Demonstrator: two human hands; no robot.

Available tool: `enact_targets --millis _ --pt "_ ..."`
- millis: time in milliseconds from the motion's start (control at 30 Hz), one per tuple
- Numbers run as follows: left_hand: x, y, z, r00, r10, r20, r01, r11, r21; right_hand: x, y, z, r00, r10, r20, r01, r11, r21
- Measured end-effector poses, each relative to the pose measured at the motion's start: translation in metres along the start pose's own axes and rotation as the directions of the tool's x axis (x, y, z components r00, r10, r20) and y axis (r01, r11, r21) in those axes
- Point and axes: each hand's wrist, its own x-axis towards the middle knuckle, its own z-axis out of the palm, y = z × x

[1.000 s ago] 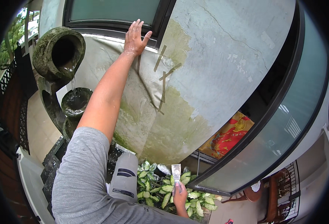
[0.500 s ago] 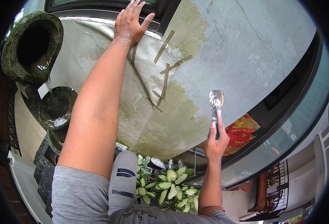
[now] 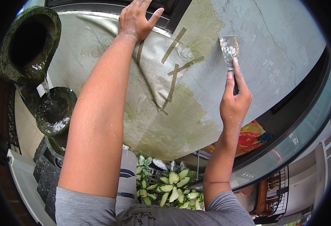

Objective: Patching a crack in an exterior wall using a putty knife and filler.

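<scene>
My left hand (image 3: 138,19) is open, fingers spread on the dark window frame (image 3: 169,13) at the top of the view. Below it is a wrinkled pale sheet (image 3: 97,49) with strips of brown tape (image 3: 174,83). My right hand (image 3: 234,94) grips a putty knife (image 3: 228,47), its flat, white-smeared blade lying on or just over the grey-blue wall (image 3: 274,64), beside a mossy greenish patch (image 3: 205,30). A thin crack runs down the wall to the right of the blade.
A mossy tiered water fountain (image 3: 28,45) stands at left. Leafy plants (image 3: 175,186) grow below, near my grey-clad leg (image 3: 128,169). At right are a glass pane with dark frame (image 3: 299,139), a red-yellow patterned cloth (image 3: 248,139) and a railing (image 3: 276,188).
My right hand has risen from low by the plants to high on the wall with the putty knife. My left hand stays at the window edge. The view has shifted slightly.
</scene>
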Motion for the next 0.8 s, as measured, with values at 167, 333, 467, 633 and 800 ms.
enact_targets --millis 167,333,467,633,800 --pt "-0.004 -0.005 0.009 0.994 0.013 -0.109 -0.002 0.994 0.105 -0.014 0.026 0.001 1.0 0.019 0.02 -0.02 0.998 0.054" --pt "-0.005 0.004 -0.001 0.994 0.008 -0.111 -0.008 1.0 0.003 0.008 0.002 -0.001 0.999 0.016 0.037 -0.016 1.0 0.006" --pt "-0.007 0.001 0.005 0.996 -0.043 -0.073 0.042 0.999 -0.018 -0.004 0.015 -0.008 0.999 -0.01 0.032 0.01 1.0 -0.001" --pt "-0.005 0.004 0.002 0.994 -0.009 -0.109 0.008 1.0 -0.012 0.003 0.027 -0.004 0.984 -0.174 -0.042 0.17 0.982 -0.087" --pt "-0.006 0.002 0.005 0.997 -0.034 -0.068 0.036 0.999 0.026 -0.004 0.018 -0.005 0.998 -0.07 0.001 0.07 0.994 -0.081"
